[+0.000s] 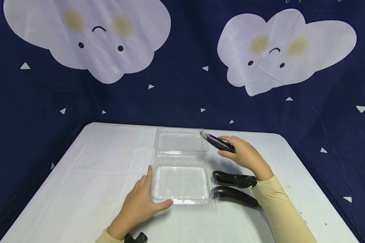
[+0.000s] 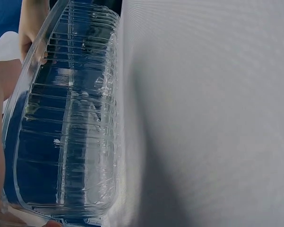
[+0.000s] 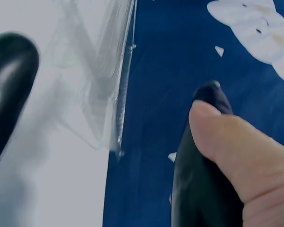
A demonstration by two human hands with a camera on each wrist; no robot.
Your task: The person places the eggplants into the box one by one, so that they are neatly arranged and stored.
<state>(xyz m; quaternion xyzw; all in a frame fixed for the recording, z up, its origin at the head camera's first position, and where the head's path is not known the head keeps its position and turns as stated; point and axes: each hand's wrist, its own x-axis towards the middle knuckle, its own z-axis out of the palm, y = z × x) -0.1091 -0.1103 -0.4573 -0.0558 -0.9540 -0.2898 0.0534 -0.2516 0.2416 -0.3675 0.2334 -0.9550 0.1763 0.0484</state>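
My right hand (image 1: pixel 244 152) holds a dark purple eggplant (image 1: pixel 216 141) above the table, its paler tip pointing left toward the raised lid. In the right wrist view the thumb (image 3: pixel 227 137) lies along that eggplant (image 3: pixel 193 184). A clear hinged plastic container (image 1: pixel 182 182) stands opened out, with its lid (image 1: pixel 180 141) behind. Nothing lies inside either half. My left hand (image 1: pixel 141 199) touches the container's front left corner, fingers straight along the side and thumb at the front edge. Right of the container lie two more eggplants, one (image 1: pixel 231 179) behind the other (image 1: pixel 237 196).
A white cloth covers the table (image 1: pixel 109 162). Behind it hangs a dark blue curtain (image 1: pixel 182 98) with clouds and small triangles. A black object (image 1: pixel 137 238) shows beneath the left wrist, and small crumbs (image 1: pixel 325 224) lie at the right.
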